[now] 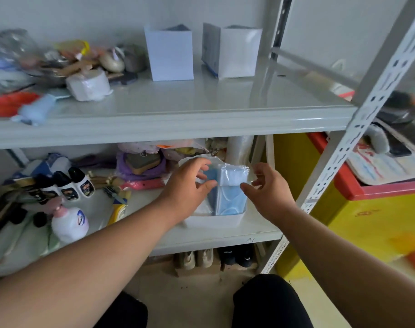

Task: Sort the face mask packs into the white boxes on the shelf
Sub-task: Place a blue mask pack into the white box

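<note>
While both hands reach into the lower shelf, the sorting looks to be somewhere in its middle: the two tall white paper boxes on the far upper shelf, the left box and the right box, each show something dark at the open top (whether those are packs cannot be told), and more packs wait below. A shallow white plastic tray sits at the near right of the lower shelf, and upright in it stand clear, crinkly plastic packs: a light blue face mask pack with pleated masks showing through the glossy film, and a darker blue pack just to its left. The left hand has its fingers and thumb curled at the darker pack's top edge, apparently pinching it. The right hand hovers just beside the light blue pack with loosely bent fingers, holding nothing. By this judgement, lifting the packs and dropping each into its box is still to do. The grey metal shelf is smooth and shiny; soft clutter, bottles and a tape roll crowd its left side.
</note>
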Demonstrator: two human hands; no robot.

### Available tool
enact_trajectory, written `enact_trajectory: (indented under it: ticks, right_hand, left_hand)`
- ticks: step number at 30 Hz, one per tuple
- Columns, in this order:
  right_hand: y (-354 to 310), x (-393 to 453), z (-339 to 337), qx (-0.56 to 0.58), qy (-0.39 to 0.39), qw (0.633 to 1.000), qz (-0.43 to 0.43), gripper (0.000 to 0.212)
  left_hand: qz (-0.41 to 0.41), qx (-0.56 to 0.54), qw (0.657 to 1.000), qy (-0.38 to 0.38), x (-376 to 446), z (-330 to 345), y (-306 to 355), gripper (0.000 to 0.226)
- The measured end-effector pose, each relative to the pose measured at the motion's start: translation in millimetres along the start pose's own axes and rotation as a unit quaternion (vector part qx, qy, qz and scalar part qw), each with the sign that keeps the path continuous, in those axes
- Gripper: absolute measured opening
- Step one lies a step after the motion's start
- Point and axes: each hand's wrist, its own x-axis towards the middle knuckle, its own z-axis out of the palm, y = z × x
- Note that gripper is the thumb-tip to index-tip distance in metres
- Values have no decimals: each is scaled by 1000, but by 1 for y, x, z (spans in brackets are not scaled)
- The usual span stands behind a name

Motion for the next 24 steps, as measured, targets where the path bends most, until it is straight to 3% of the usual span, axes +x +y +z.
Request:
enact_trajectory:
  ticks: [4,7,11,24]
  right_hand:
    - [-20,-15,-5,-33,-13,999,-12,60]
    - [-19,-27,4,-69,-55,996,3,47]
    - [-19,-42,18,-87,-108,990,2,46]
    - [-135,-52,-26,16,-61,985,-162,33]
  left_hand:
    - [1,-5,1000,18,-19,-29,19,44]
    - [-9,-3,1000,24,-36,-40,22,41]
    - [-16,-2,1000,17,-53,-49,19,40]
    - [54,-86,992,77,-36,-110,64,58]
